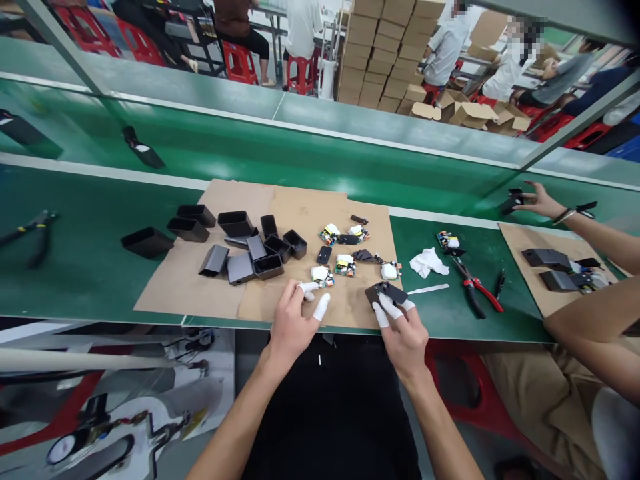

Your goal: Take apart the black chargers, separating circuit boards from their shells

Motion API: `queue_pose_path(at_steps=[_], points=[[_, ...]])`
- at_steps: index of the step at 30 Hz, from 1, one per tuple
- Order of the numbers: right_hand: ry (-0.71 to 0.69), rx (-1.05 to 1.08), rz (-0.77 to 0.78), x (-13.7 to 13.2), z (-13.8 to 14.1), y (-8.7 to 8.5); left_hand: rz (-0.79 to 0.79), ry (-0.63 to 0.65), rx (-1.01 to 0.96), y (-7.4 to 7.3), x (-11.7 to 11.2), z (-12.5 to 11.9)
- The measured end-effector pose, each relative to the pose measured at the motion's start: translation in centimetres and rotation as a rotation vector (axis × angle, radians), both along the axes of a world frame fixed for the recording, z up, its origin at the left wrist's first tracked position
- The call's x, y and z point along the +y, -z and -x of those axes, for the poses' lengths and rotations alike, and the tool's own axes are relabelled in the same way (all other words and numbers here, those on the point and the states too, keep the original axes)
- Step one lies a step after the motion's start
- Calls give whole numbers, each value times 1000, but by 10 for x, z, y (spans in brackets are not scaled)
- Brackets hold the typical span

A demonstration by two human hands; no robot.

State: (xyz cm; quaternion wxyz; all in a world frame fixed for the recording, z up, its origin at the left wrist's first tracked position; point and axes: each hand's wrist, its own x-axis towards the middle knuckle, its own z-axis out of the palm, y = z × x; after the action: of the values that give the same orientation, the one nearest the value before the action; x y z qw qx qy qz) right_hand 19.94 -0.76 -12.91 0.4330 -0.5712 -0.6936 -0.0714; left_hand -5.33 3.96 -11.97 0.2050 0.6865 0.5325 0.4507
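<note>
Green belt runs across the workbench (90, 267), and a flat sheet of brown cardboard (190, 287) lies on it as the working mat. On that cardboard, toward its far left part, sits a cluster of empty black plastic housings (240, 247), some upright, some tipped on their sides. Right of the cluster lie several small circuit boards (345, 265) with white and yellow parts, scattered loosely.

At the cardboard's near edge the left hand (290, 327) reaches in with finger cots on its tips; thumb and forefinger are closing on a small white-capped board (320, 275), touching it — the other fingers curl loosely. The right hand (405, 337), also cotted, pinches a small black housing piece (385, 292) between thumb and first fingers at the cardboard's near right corner.

Just off the cardboard's right edge lie a crumpled white cloth (427, 262) and red-handled pliers (475, 288). Beyond those, a co-worker's hand (537, 200) holds a black part over the belt.
</note>
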Motion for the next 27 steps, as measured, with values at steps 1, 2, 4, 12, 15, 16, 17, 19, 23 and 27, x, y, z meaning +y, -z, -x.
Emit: queue_pose_path(at_steps=[1, 2, 4, 12, 15, 16, 17, 19, 23, 27], points=[[-4, 2, 4, 1, 1, 0, -2, 1, 1, 0, 0, 0], [-7, 8, 5, 1, 1, 0, -1, 4, 0, 0, 0, 0], [-7, 17, 8, 1, 1, 0, -4, 10, -8, -1, 0, 0], [1, 189, 75, 1, 7, 1, 2, 10, -7, -2, -2, 0], [78, 671, 150, 4, 21, -9, 2, 6, 1, -2, -1, -1], [97, 898, 180, 4, 26, -15, 2, 8, 0, -2, -1, -1], [93, 1123, 215, 3, 32, -21, 3, 9, -1, -3, -1, -1], [28, 1496, 306, 1, 42, -35, 7, 6, 1, -4, 0, -2], [-61, 1878, 452, -6, 55, -53, -9, -1, 12, -5, 1, -2], [-50, 1998, 532, -12, 56, -57, -26, 5, 17, -4, 1, -2]])
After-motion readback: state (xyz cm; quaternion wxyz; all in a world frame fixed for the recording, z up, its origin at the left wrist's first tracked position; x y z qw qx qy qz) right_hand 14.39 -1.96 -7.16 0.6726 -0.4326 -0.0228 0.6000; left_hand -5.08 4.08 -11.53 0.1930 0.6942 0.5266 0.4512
